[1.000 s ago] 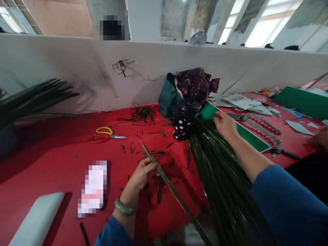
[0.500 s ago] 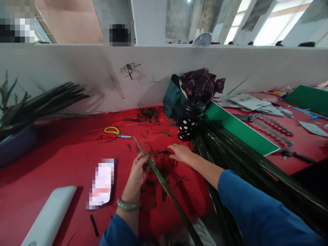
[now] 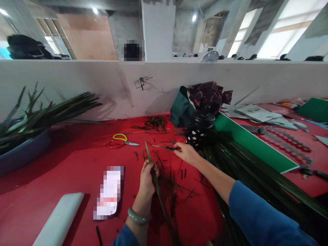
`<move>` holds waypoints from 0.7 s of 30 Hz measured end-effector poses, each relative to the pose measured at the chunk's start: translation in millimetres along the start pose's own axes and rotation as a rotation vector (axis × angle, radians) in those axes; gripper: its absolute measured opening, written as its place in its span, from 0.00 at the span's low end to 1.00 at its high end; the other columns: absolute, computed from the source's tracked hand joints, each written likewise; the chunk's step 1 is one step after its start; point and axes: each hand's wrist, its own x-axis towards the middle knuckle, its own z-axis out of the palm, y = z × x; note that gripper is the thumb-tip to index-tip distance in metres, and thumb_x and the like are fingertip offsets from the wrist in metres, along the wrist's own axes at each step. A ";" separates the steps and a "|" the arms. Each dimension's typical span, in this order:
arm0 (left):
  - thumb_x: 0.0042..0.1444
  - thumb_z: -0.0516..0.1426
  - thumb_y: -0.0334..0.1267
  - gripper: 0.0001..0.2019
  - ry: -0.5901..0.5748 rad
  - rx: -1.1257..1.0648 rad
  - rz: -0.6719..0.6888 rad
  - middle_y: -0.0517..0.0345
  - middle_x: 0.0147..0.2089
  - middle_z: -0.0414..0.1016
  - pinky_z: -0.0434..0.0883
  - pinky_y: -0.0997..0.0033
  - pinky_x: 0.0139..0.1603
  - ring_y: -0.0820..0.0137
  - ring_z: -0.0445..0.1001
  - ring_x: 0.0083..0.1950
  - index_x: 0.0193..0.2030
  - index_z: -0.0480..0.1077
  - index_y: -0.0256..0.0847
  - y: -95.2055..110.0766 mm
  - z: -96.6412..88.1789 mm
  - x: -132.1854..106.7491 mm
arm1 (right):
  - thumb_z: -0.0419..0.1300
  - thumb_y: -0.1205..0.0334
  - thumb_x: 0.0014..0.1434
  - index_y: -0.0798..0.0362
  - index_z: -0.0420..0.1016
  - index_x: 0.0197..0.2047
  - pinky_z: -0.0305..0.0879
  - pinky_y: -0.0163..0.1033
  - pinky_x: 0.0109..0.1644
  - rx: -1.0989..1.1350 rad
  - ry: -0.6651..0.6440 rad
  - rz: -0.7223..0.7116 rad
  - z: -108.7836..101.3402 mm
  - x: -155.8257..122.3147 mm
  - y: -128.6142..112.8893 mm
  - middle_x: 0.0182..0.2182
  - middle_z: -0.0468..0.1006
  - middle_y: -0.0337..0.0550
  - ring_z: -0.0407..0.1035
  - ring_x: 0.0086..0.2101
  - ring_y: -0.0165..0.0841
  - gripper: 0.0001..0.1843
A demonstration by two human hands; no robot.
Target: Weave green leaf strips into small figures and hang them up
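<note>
My left hand [image 3: 148, 176] is closed around a long green leaf strip [image 3: 161, 200], whose pale tip points up and away from me. To its right, my right hand [image 3: 186, 152] pinches a small dark piece of leaf [image 3: 167, 147] with a thin end, just above the table. Loose leaf scraps [image 3: 176, 188] are scattered beneath and between both hands. Scissors [image 3: 125, 140] with yellow and red handles lie beyond my left hand. Behind my right hand stands a black flowered cup [image 3: 196, 136] with a dark lid.
A phone [image 3: 109, 193] and a pale grey case [image 3: 60, 218] lie on the red table [image 3: 77, 157] at left. Leaves fill a blue basin [image 3: 28, 147]. Long dark leaves [image 3: 246, 164] and a green board [image 3: 256, 143] are at right. A white partition [image 3: 89, 80] borders the back.
My right hand has closed on the small dark piece of leaf and lifted it slightly. My left hand keeps hold of the strip. The camera view has tilted upward.
</note>
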 end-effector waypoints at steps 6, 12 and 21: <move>0.43 0.57 0.38 0.11 -0.004 -0.002 -0.053 0.71 0.15 0.49 0.48 0.84 0.13 0.84 0.50 0.14 0.33 0.62 0.39 0.6 1.8 0.6 | 0.52 0.61 0.50 0.49 0.68 0.36 0.59 0.32 0.32 -0.063 0.055 -0.074 -16.3 1.5 -31.0 0.28 0.74 0.37 0.67 0.28 0.28 0.09; 0.44 0.56 0.44 0.18 0.023 0.034 -0.039 0.66 0.20 0.59 0.56 0.82 0.17 0.82 0.59 0.18 0.42 0.63 0.40 3.0 5.5 -1.5 | 0.50 0.62 0.52 0.49 0.67 0.38 0.58 0.34 0.34 -0.306 0.003 -0.093 -18.2 -6.0 -37.4 0.36 0.72 0.42 0.67 0.33 0.31 0.10; 0.40 0.59 0.41 0.17 0.011 0.337 0.048 0.71 0.17 0.55 0.52 0.83 0.14 0.84 0.53 0.14 0.37 0.64 0.38 -0.1 8.2 -1.5 | 0.51 0.62 0.52 0.48 0.67 0.37 0.59 0.34 0.38 -0.168 -0.117 -0.248 -13.0 -11.9 -52.1 0.34 0.71 0.39 0.66 0.34 0.30 0.09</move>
